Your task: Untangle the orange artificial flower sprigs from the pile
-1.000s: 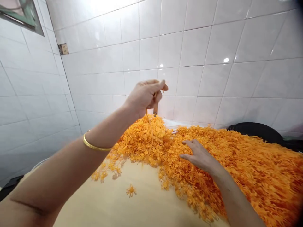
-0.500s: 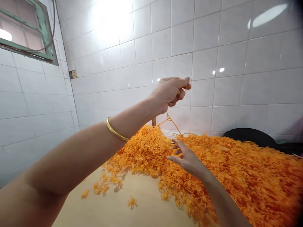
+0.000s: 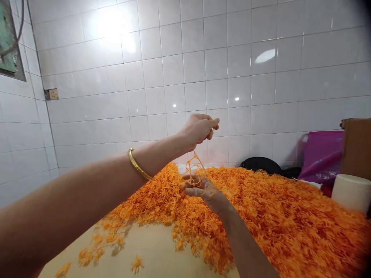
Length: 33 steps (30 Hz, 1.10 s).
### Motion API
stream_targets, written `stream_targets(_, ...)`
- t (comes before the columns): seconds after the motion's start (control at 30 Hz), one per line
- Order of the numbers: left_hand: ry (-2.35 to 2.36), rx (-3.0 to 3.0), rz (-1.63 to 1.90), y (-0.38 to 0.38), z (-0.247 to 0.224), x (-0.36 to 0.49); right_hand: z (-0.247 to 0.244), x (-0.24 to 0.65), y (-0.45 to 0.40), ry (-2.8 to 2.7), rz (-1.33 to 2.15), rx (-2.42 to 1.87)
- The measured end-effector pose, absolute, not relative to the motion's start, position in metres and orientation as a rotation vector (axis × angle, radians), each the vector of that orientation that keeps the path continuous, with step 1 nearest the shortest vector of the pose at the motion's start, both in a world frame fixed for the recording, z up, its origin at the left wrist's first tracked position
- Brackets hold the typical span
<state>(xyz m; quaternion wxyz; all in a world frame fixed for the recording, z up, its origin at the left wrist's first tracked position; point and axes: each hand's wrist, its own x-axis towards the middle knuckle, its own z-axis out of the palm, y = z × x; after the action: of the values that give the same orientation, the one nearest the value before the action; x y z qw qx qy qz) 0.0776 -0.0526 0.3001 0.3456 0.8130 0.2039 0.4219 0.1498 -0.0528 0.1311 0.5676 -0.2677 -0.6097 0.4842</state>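
My left hand (image 3: 201, 129), with a gold bangle (image 3: 138, 165) on its forearm, is raised before the tiled wall. Its fingers are pinched on a thin orange plastic sprue (image 3: 194, 157), a branching stalk that hangs below the wrist. Lower down, my right hand (image 3: 207, 192) is at the dangling branches, fingers curved and thumb apart; some strands cross over it. Both hands are above a big pile of small orange plastic pieces (image 3: 261, 208) with many thin prongs.
Loose orange pieces (image 3: 136, 264) lie on the beige tabletop (image 3: 153, 243) in front. Behind the pile are a black round object (image 3: 261, 164), a purple bag (image 3: 321, 154), a cardboard box (image 3: 358, 148) and a cream container (image 3: 352, 193). A socket (image 3: 53, 94) is on the wall.
The view has turned right, bringing the purple bag, box and container into sight. My right hand has come up to the hanging sprue branches; my left hand keeps its pinch.
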Motion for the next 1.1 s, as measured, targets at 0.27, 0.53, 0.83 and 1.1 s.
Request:
stream_targets(0.27, 0.723, 2.045, 1.026, -0.029, 0.261, 0.061, 0.132, 0.167, -0.045, -1.08, 1.062, -0.497)
stream_targets(0.53, 0.637, 1.87, 0.76, -0.019, 0.185, 0.055, 0.132, 0.169, -0.041, -1.012, 1.016, -0.385)
stream_targets(0.83, 0.905, 2.01, 0.764, 0.001, 0.175, 0.056, 0.132, 0.181, -0.044, -1.173, 0.918, -0.692)
stream_targets(1.1, 0.899, 1.882, 0.665, 0.008, 0.169, 0.041, 0.128, 0.193, -0.04, -1.172, 0.886, -0.781)
